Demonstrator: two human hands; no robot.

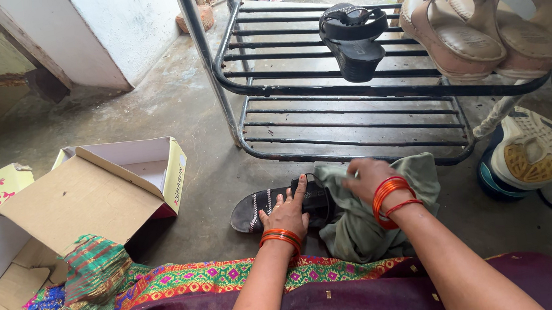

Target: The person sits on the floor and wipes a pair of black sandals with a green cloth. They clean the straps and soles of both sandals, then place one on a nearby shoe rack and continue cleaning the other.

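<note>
A black sandal (252, 209) lies on the concrete floor in front of my knees. My left hand (287, 210) presses down on its middle, fingers spread toward the strap. My right hand (368, 177) grips a grey-green cloth (363, 227) and holds it against the sandal's strap end, hiding that part. Both wrists wear orange and red bangles. A second black sandal (352, 36) stands on the top shelf of the black metal rack (349, 93), beside a pair of beige wedge sandals (485, 27).
An open cardboard shoe box (124, 177) and its lid lie at the left. A white and yellow sports shoe (525, 152) leans at the right of the rack. A white wall and stair edge stand at the far left.
</note>
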